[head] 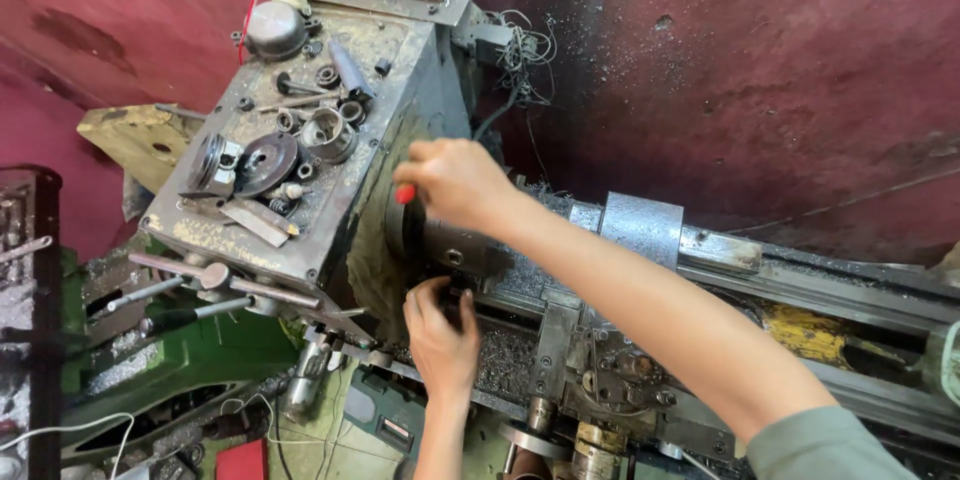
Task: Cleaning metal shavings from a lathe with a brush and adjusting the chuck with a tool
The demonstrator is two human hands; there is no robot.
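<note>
— So where are the hands?
— Both at the lathe chuck [440, 240], by the headstock's [300, 170] right edge. The right hand [455, 180] is clenched around a red-handled tool [405, 194] above the chuck.
— And the left hand [440, 335]?
— Below, fingers curled around something dark at the chuck's lower edge; what, I cannot tell.

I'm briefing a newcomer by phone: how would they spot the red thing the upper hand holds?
Find the grey lathe headstock littered with metal parts. At its right face sits the dark round chuck; the right hand grips a red-handled tool there, the only bright red among grey steel.
</note>
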